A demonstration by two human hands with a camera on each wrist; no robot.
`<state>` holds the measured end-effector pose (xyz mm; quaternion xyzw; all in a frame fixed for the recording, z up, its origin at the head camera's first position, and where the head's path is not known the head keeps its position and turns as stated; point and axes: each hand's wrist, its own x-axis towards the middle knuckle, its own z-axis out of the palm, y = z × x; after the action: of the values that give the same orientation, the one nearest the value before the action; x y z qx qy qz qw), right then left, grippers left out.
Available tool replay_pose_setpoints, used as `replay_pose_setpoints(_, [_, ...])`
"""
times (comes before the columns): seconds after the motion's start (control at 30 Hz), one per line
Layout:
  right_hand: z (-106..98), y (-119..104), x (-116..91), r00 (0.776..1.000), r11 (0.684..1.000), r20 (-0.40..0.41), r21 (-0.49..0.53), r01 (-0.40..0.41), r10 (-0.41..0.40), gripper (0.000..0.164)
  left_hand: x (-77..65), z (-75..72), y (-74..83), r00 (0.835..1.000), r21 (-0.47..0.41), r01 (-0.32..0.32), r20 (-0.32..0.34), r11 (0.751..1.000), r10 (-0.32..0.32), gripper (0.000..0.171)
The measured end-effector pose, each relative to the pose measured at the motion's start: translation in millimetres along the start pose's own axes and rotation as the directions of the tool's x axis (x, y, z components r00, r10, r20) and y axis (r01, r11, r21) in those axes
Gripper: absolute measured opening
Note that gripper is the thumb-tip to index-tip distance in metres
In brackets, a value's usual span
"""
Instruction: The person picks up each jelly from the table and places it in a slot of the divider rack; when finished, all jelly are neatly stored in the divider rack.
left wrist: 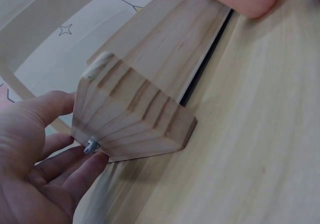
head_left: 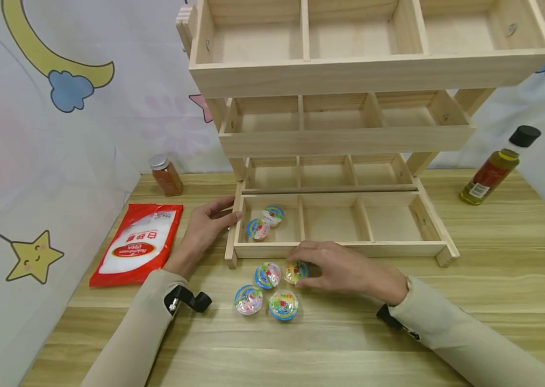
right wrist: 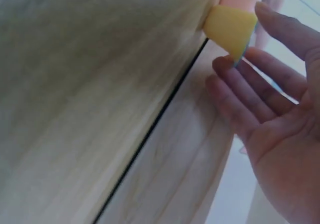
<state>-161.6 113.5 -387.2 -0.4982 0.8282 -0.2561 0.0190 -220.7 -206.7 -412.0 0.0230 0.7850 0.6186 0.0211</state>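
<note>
My left hand [head_left: 207, 228] rests against the left end of a tiered wooden rack [head_left: 340, 250], fingertips at its side frame. Beside them in the left wrist view a small metal bolt [left wrist: 91, 145] sticks out of the wood. With thumb and fingers, my right hand [head_left: 342, 269] pinches the rim of a yellow jelly cup [right wrist: 230, 26] standing on the table; its fingers partly hide the cup in the head view. Next to it, more jelly cups [head_left: 283, 305] with blue-edged printed lids stand in front of the rack. Two jelly cups [head_left: 258, 229] lie in the bottom-left compartment.
A red and white bag [head_left: 137, 244] lies left of the rack, below a spice jar [head_left: 166, 176] with a silver lid. An oil bottle [head_left: 495, 169] with a black cap stands to the right. The rack's upper tiers [head_left: 369, 75] overhang behind the hands.
</note>
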Motion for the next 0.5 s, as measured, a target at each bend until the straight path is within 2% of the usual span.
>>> replay_pose_setpoints(0.27, [0.7, 0.6, -1.2, 0.999, 1.000, -0.040, -0.001, 0.014, -0.014, 0.037, 1.2, 1.7, 0.4, 1.000, -0.017, -0.003, 0.001, 1.000, 0.003, 0.057])
replay_pose_setpoints(0.5, [-3.4, -1.0, 2.4, 0.991, 0.997, -0.106, -0.020, 0.076, -0.078, 0.037, 0.0, -0.8, -0.3, 1.000, -0.021, -0.003, -0.003, 1.000, 0.003, 0.057])
